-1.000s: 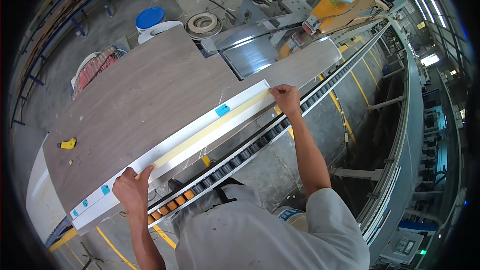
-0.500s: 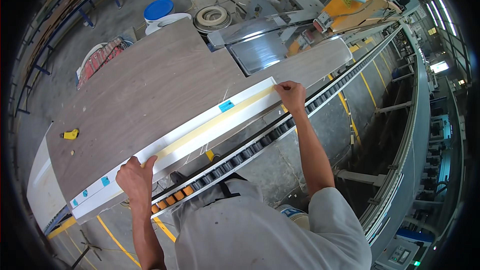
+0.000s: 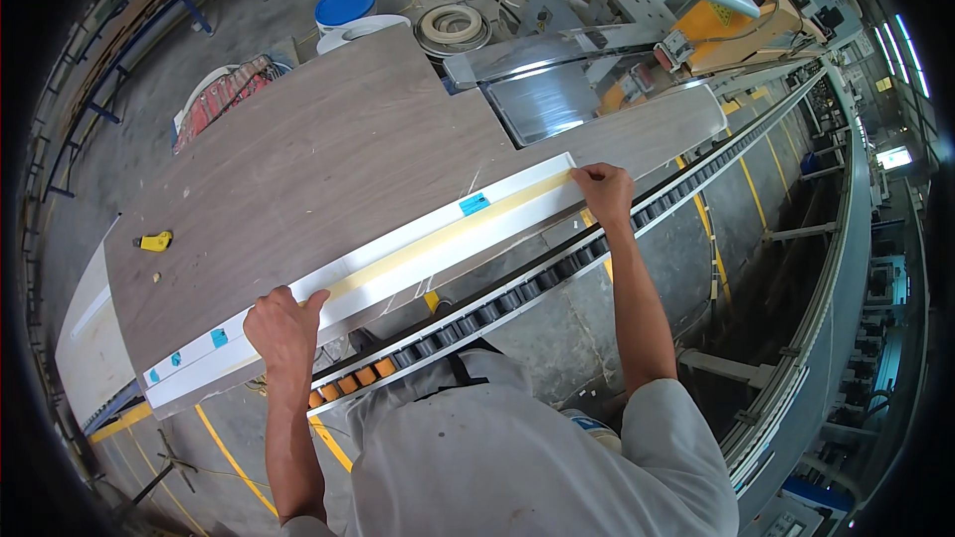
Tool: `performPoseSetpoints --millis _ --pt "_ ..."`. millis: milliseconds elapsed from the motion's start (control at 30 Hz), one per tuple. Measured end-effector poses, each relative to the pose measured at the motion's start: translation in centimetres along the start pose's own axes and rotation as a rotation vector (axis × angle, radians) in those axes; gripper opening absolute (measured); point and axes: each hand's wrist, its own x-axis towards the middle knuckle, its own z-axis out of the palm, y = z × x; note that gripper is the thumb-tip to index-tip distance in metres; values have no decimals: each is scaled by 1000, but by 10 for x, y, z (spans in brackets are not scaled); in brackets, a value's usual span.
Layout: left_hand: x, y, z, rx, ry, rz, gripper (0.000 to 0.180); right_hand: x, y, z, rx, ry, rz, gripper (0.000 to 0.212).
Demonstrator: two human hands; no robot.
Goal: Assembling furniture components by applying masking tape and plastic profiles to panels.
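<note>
A long white panel (image 3: 398,296) lies along the near edge of a grey-brown wood-grain worktop (image 3: 328,169). A pale yellow band (image 3: 458,234) runs along its length, and several blue stickers (image 3: 476,204) mark the white surface behind that band. My left hand (image 3: 283,330) is closed over the panel left of its middle, thumb pointing right beside the end of the visible yellow stretch. At the panel's right end, my right hand (image 3: 607,191) pinches the corner where the yellow band ends. Whether its fingers hold the band or the panel itself is hard to see.
A yellow-and-black hand tool (image 3: 153,241) rests on the worktop at left. Between my body and the worktop runs a roller rail (image 3: 517,288). A machine with a metal plate (image 3: 542,104) stands beyond, near a blue-lidded bucket (image 3: 344,6) and a coiled roll (image 3: 452,28).
The whole scene has shifted slightly right in the picture as my head turned. Both hands keep their places on the white panel.
</note>
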Motion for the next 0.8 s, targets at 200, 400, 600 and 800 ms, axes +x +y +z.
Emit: performPoseSetpoints --millis 200,400,600,800 --pt "7 12 -3 32 -84 -48 47 -4 5 2 -8 19 -19 29" --pt "14 14 5 36 -114 -49 50 -16 -6 2 -53 62 23 33" --pt "16 22 0 123 -175 -25 42 -67 -36 16 -36 169 -572 33" --pt "17 24 2 70 -154 -9 42 -118 -61 34 -163 -183 -744 59"
